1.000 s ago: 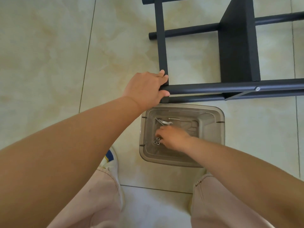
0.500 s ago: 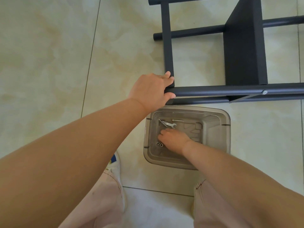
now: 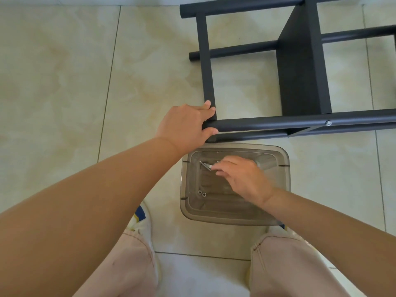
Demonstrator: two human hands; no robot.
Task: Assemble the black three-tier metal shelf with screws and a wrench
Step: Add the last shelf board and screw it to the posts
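Note:
The black metal shelf frame [image 3: 300, 123] lies on its side on the tiled floor, one shelf panel [image 3: 302, 71] fitted between its tubes. A silver screw head [image 3: 328, 123] shows on the near tube. My left hand [image 3: 186, 127] grips the end of that near tube at the corner. A clear plastic bin [image 3: 285, 168] stands just below the frame. Inside it, my right hand [image 3: 240, 176] pinches the small silver wrench [image 3: 205, 165] at the bin's far left. Two small nuts [image 3: 202, 193] lie at the bin's left side.
My legs in pale trousers and white shoes [image 3: 142, 219] stand on either side of the bin. Beige floor tiles [image 3: 64, 82] spread to the left of the frame.
My right hand moved from the nuts at the bin's near left up to the wrench and took hold of it. My left hand stayed on the tube end.

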